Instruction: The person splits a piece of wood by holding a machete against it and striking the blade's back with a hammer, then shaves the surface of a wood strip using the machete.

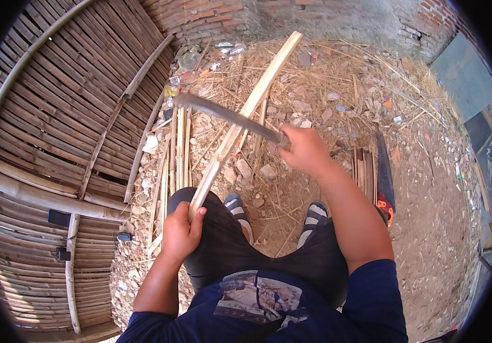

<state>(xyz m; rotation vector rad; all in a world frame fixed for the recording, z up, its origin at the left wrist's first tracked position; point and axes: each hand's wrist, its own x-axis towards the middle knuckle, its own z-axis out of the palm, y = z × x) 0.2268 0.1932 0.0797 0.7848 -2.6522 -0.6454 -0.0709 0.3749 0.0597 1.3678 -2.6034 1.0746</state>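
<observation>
My left hand (pixel 181 233) is closed around the near end of a long, pale bamboo strip (pixel 266 80), close to my left knee. The strip slants up and away to the right, its far end raised towards the brick wall. In my right hand (pixel 304 148) is the handle of a machete (pixel 217 110), mostly covered by my fingers. Its dark blade, slightly blurred, points left and crosses over the strip around mid-length. Whether the edge touches the strip, I cannot tell.
Several split bamboo strips (pixel 180 148) lie left of my feet. To the right are darker bamboo pieces (pixel 364 171) and a handsaw (pixel 385 166) with an orange handle. A bamboo-slat wall (pixel 57 103) stands left, a brick wall (pixel 343 20) ahead. Straw and rubble litter the ground.
</observation>
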